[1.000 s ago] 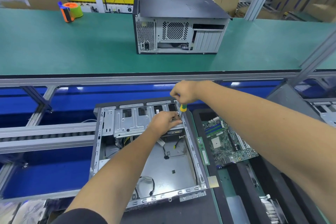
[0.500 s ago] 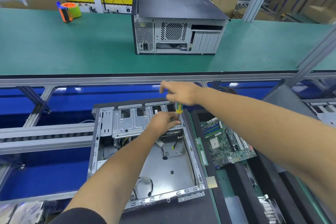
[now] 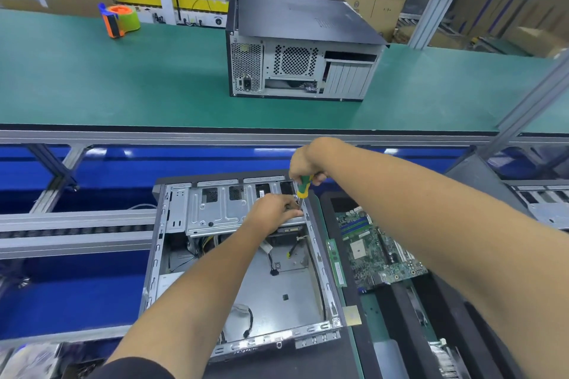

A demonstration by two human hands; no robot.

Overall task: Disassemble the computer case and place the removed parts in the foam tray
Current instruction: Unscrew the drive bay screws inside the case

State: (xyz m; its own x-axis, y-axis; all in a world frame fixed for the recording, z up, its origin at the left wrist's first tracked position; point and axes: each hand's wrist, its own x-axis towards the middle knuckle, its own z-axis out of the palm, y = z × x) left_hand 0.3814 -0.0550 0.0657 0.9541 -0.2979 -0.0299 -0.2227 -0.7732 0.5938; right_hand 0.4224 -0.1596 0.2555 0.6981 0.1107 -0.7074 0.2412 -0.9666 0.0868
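The open computer case point(image 3: 246, 258) lies on its side in front of the person, on the near work surface below the green desk point(image 3: 123, 80); the right hand point(image 3: 303, 163) is curled around the green and yellow handle of a screwdriver point(image 3: 303, 186), which stands almost upright at the far right corner of the case; the left hand point(image 3: 272, 212) rests on the metal drive cage point(image 3: 215, 209) just beside the tip, its fingers bent toward the screw point, but I cannot tell if they pinch something small.

The main risk, in my judgement, is that the tip slips out of the screw head if the tool tilts; it could then hit the left fingers, which are very near. A loosened screw could also drop into the case among the loose cables point(image 3: 246, 320) and be hard to find; the cage may shift suddenly when its last fastening comes free, so the left hand should keep it steady.

The foam tray point(image 3: 397, 295) lies just to the right of the case, and a motherboard point(image 3: 375, 249) and a memory stick point(image 3: 336, 261) already lie in it; a part carried across carelessly could knock against them.
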